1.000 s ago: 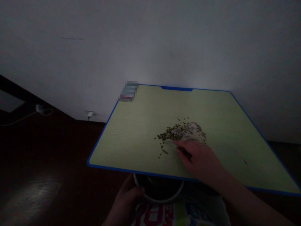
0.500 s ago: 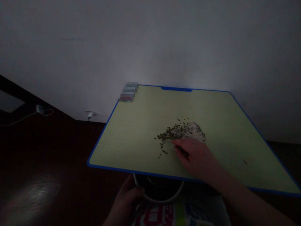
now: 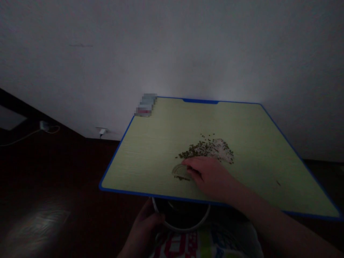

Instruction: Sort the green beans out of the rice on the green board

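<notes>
From where I stand, the table (image 3: 145, 150) has dark green beans (image 3: 195, 149) and paler grains (image 3: 222, 148) heaped just nearer than its middle. On the table's near part, the right hand (image 3: 208, 175) pinches a clear half-round plate, like a protractor (image 3: 178, 170), between closed fingers; a few beans lie along its near side. Under the table's near edge, the left hand (image 3: 146, 227) holds a bowl (image 3: 185, 229), thumb at the rim, other fingers hidden. I judge the step to be raking beans off; the next move calls for a low, straight pull to the table's near edge, above the bowl.
</notes>
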The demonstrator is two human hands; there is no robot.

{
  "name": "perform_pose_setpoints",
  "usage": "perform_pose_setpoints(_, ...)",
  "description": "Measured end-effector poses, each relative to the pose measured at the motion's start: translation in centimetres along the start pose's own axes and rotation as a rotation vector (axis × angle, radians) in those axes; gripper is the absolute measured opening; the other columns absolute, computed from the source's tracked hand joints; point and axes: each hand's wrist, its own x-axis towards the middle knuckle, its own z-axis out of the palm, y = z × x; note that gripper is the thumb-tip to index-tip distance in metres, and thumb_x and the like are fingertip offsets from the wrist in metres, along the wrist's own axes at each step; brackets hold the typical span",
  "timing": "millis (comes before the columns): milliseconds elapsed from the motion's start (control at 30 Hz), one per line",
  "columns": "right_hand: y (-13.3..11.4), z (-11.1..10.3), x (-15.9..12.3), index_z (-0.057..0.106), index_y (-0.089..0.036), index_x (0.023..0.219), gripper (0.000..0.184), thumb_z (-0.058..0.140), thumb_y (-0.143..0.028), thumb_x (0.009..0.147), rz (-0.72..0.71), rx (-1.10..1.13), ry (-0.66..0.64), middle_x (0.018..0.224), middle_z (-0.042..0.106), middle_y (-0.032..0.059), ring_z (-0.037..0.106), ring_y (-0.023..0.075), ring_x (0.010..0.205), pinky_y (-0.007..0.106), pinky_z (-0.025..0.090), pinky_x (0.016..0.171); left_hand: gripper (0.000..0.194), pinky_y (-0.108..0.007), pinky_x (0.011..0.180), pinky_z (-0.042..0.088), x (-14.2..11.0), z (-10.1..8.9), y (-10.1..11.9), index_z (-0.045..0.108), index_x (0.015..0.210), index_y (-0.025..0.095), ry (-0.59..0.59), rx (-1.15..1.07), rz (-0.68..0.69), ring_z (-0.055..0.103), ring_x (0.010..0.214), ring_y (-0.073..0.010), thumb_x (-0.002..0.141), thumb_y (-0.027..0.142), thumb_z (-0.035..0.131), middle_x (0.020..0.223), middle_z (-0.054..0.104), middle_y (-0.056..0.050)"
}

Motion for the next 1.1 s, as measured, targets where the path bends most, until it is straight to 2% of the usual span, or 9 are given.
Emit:
perform_pose_setpoints(333, -1.6, 0.4, -1.1, 0.069, -0.019, 0.106, 0.029, 0.052, -0.011, 0.085, 0.021, 0.158, -0.119, 0.104, 0.073, 0.0060, 0.066, 0.0193, 0.094, 0.034, 0.049, 0.086, 0.049, -0.040, 0.082, 0.053, -0.1, 0.4, 0.1, 0.068, 0.106, 0.020, -0.029, 0.020, 0.015, 0.070, 0.093, -0.0297, 0.059, 0.006, 0.067, 0.094, 0.078, -0.009)
perform_pose_setpoints(600, -1.1, 1.2, -1.3, 0.068, -0.020, 0.110, 0.032, 0.053, -0.012, 0.084, 0.005, 0.174, -0.087, 0.106, 0.073, 0.0065, 0.066, 0.0197, 0.095, 0.035, 0.050, 0.087, 0.046, -0.036, 0.070, 0.054, 0.1, -0.3, -0.2, 0.067, 0.106, 0.019, -0.039, 0.055, 0.030, 0.072, 0.081, -0.0274, 0.062, 0.006, 0.064, 0.092, 0.079, -0.008)
perform_pose_setpoints(867, -1.5, 0.9, -1.3, 0.069, -0.021, 0.110, 0.031, 0.051, -0.012, 0.086, -0.018, 0.245, -0.123, 0.105, 0.073, 0.0051, 0.066, 0.0190, 0.095, 0.034, 0.050, 0.086, 0.053, -0.039, 0.076, 0.054, -0.2, 0.4, 0.2, 0.064, 0.111, 0.020, -0.024, 0.017, 0.020, 0.072, 0.089, -0.0283, 0.060, 0.004, 0.066, 0.097, 0.078, -0.008)
perform_pose_setpoints(1000, -1.2, 0.5, -1.6, 0.069, -0.022, 0.109, 0.030, 0.053, -0.013, 0.085, -0.016, 0.260, -0.129, 0.104, 0.073, 0.0042, 0.066, 0.0184, 0.095, 0.033, 0.050, 0.085, 0.058, -0.039, 0.074, 0.054, -0.2, 0.2, 0.1, 0.060, 0.116, 0.018, -0.009, 0.022, 0.019, 0.072, 0.085, -0.0285, 0.060, 0.004, 0.066, 0.095, 0.078, -0.009)
perform_pose_setpoints(1100, -1.0, 0.8, -1.4, 0.068, -0.020, 0.110, 0.031, 0.051, -0.013, 0.086, -0.022, 0.261, -0.098, 0.106, 0.073, 0.0053, 0.066, 0.0183, 0.097, 0.033, 0.050, 0.087, 0.061, -0.038, 0.073, 0.053, 0.1, -0.1, -0.1, 0.057, 0.120, 0.018, -0.042, 0.024, 0.024, 0.072, 0.082, -0.0268, 0.061, 0.005, 0.065, 0.096, 0.078, -0.009)
